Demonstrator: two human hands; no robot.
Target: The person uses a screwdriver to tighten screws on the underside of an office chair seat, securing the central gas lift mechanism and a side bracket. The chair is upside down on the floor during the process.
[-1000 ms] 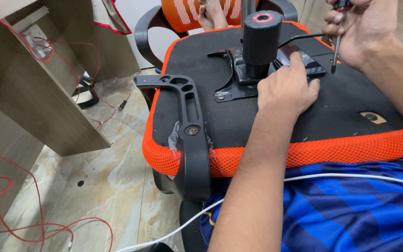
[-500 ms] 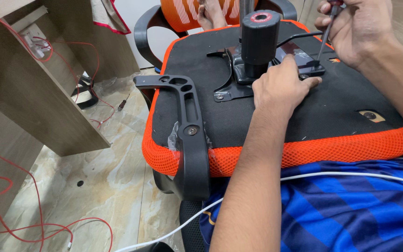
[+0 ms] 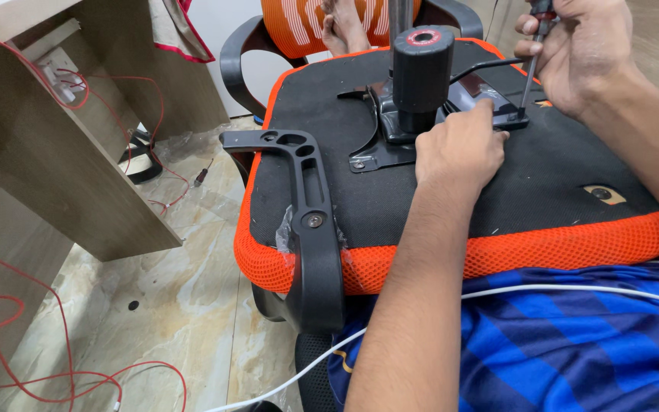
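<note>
Right hand lower, screwdriver half-hidden

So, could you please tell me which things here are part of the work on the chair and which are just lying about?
In use:
- upturned chair seat
- metal plate with black cylinder
- screwdriver in right hand
- left hand on the plate
- armrest bolted to the seat

Lying about:
- red wires
- wooden desk
- small tool on the floor
- white cable

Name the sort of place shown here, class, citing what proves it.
Probably an informal indoor workroom: a marble-patterned tile floor, a brown wooden desk trailing loose red wires, and an upturned orange-and-black office chair seat.
</note>
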